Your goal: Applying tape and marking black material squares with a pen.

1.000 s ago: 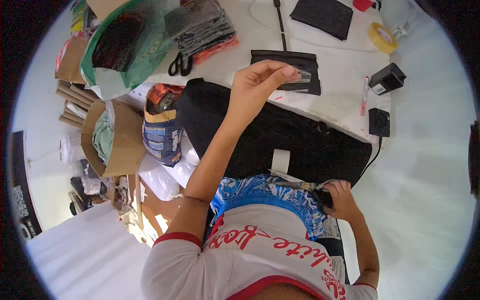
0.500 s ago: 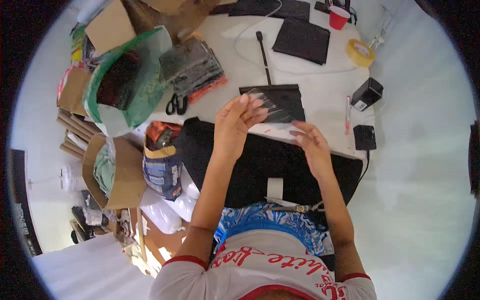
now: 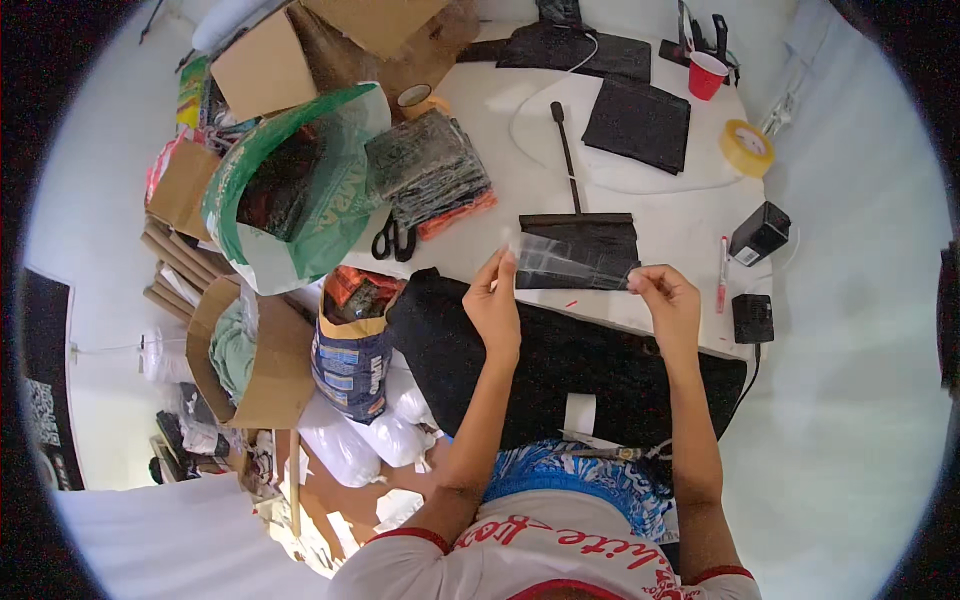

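Note:
A clear strip of plastic film [image 3: 568,263] is stretched between my hands. My left hand [image 3: 493,308] pinches its left end, and my right hand [image 3: 670,298] pinches the right end. Right behind and below the film lies a flat black fabric piece [image 3: 620,228], partly covered by it. A thin black strap [image 3: 567,155] with a wider tip extends from that piece toward the far side. Black cloth [image 3: 540,350] hangs over the near table edge and my lap, beneath my forearms. A white tag-like strip [image 3: 580,413] rests on it.
The white table [image 3: 680,215] holds black scissors [image 3: 394,240], a stack of dark packets [image 3: 432,165], folded black fabric [image 3: 638,123], yellow tape [image 3: 746,148], a red cup [image 3: 706,76], a pen [image 3: 722,275] and a black box [image 3: 760,234]. Left are a green bag [image 3: 225,215] and cardboard box [image 3: 275,350].
The film was tilted with its right end near loosely spread fingers; now it is pulled out level and both hands pinch its ends. The whole view has shifted, moving the scene right and down.

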`<state>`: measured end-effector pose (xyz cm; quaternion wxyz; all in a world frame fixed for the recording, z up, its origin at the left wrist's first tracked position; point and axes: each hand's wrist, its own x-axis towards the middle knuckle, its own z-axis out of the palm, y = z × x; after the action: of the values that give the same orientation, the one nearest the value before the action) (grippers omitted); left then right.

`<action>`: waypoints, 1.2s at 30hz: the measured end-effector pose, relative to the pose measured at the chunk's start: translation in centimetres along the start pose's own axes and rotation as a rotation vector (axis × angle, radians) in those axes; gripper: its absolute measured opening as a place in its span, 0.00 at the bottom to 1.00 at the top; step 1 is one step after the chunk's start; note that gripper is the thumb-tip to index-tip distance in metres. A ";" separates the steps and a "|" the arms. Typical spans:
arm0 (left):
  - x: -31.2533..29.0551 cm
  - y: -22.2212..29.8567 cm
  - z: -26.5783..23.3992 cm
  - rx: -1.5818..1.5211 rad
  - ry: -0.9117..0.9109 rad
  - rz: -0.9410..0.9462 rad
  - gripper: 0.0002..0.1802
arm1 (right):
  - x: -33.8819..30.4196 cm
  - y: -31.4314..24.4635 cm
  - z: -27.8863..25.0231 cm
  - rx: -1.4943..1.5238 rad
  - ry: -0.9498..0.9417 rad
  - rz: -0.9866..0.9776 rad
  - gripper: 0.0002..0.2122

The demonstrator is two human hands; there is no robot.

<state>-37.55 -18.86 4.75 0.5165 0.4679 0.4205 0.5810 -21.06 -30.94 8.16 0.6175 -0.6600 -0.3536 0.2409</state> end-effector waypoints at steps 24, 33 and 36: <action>0.3 1.9 2.6 -0.542 -0.379 -0.401 0.19 | -0.6 -12.4 -1.7 -0.391 0.111 -0.366 0.03; 0.8 3.1 1.1 -0.298 -0.353 -0.421 0.15 | -0.8 -11.9 -1.4 -0.424 0.169 -0.368 0.04; 0.8 3.0 0.5 -0.171 -0.235 -0.247 0.14 | 0.2 -9.3 -0.9 -0.425 0.191 -0.312 0.04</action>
<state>-37.72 -18.45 7.87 0.6672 0.4319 0.3606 0.4881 -21.84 -31.47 17.44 0.5254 -0.7320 -0.4336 -0.0001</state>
